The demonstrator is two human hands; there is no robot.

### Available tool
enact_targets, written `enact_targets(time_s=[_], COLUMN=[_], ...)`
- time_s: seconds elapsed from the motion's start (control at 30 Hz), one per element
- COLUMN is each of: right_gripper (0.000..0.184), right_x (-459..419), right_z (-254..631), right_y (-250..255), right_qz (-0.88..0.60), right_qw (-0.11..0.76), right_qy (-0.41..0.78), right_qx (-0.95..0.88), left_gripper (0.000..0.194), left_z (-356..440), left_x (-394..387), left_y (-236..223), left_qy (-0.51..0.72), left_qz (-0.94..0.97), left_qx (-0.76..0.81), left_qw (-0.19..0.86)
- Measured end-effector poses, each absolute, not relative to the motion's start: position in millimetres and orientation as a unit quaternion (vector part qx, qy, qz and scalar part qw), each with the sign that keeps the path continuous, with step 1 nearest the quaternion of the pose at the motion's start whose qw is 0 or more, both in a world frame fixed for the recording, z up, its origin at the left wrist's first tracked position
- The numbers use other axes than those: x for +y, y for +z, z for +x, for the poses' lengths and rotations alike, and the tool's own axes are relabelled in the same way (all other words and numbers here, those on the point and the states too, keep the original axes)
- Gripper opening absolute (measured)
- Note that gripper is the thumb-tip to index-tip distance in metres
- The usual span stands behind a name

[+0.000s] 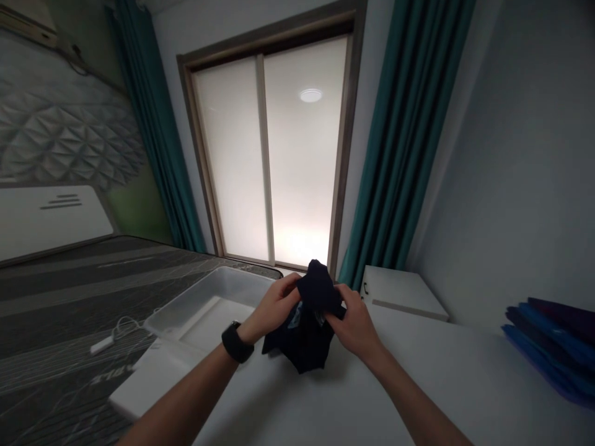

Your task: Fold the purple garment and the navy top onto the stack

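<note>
Grip: left hand [275, 305], right hand [356, 328] on 1 navy garment [304, 341].

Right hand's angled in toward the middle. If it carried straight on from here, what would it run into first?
The crumpled dark navy fabric garment: the bare right hand is already against it. Past the cloth, the left hand probably lies next in line, though depth is hard to judge.

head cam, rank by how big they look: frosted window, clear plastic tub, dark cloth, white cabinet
1. the frosted window
2. the clear plastic tub
3. the dark cloth and the white cabinet look alike; the cloth's nearness to the camera makes ranking them unsure
</note>
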State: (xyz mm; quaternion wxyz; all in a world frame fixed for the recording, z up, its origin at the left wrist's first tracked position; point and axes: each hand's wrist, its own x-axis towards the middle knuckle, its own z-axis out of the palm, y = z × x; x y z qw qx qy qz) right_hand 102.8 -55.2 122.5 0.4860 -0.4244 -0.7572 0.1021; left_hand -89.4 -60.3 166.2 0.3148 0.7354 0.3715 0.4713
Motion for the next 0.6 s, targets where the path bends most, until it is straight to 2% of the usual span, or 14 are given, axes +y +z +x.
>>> enact_targets(time_s=[0.23,0.4,0.5,0.6], right_gripper=[0.03,0.043,0.043,0.041], right_x=[-65,-78,-86,-93], right_z=[147,167,170,168], right_y=[55,15,-2,-7], right_qz=[-0.497,-0.532,-0.533,-0.518], right_qw=[0.446,0.448,0.454,0.456], right_qy=[0.144,0.143,0.13,0.129], right_qx=[-0.73,-0.705,-0.703,-0.712], left_gripper=[0.024,0.026,0.025,0.025], left_z=[-58,-33,-25,-26], left_x=[-43,-39,-42,-47], left_y=[96,54,38,29], left_qy=[0.43,0.446,0.448,0.432], left_qz=[0.723,0.706,0.705,0.738], left_qx=[0.358,0.382,0.397,0.408], left_qw=[0.404,0.395,0.38,0.318])
